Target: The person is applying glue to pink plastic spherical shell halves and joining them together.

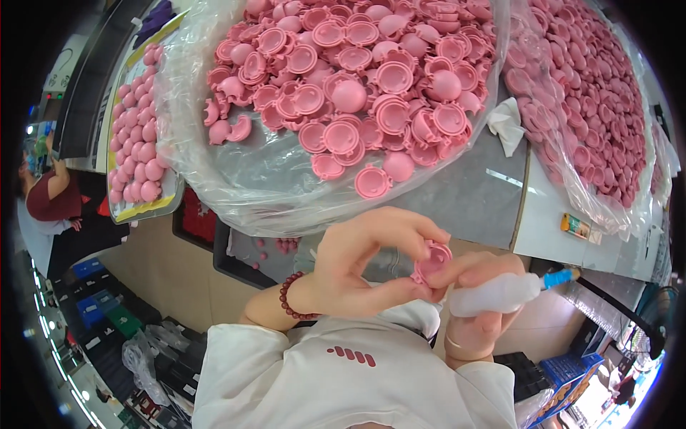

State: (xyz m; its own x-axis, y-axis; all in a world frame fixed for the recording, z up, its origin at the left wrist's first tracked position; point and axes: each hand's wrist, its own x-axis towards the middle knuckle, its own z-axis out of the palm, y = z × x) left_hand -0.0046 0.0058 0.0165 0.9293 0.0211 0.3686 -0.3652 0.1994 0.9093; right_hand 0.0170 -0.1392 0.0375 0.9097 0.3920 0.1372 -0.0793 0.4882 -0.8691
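Note:
My left hand (354, 261) pinches a small pink plastic half-shell (434, 259) between thumb and forefinger, its hollow side showing. My right hand (489, 270) is closed around a translucent white squeeze bottle (493, 295) with a blue nozzle that points right. The right fingertips meet the lower right side of the half-shell. Just beyond my hands, a clear plastic bag (236, 207) lies opened on the grey table (493, 193), with a heap of pink half-shells (350, 96) on it. Some of these shells lie hollow side up, others dome up.
Pink balls (136, 146) fill a tray at the left. A second bag of pink shells (600, 107) lies right, near a crumpled white tissue (506, 125) and a small yellow-green object (575, 226). Below the table edge is a dark bin (229, 264). Another person (53, 196) is far left.

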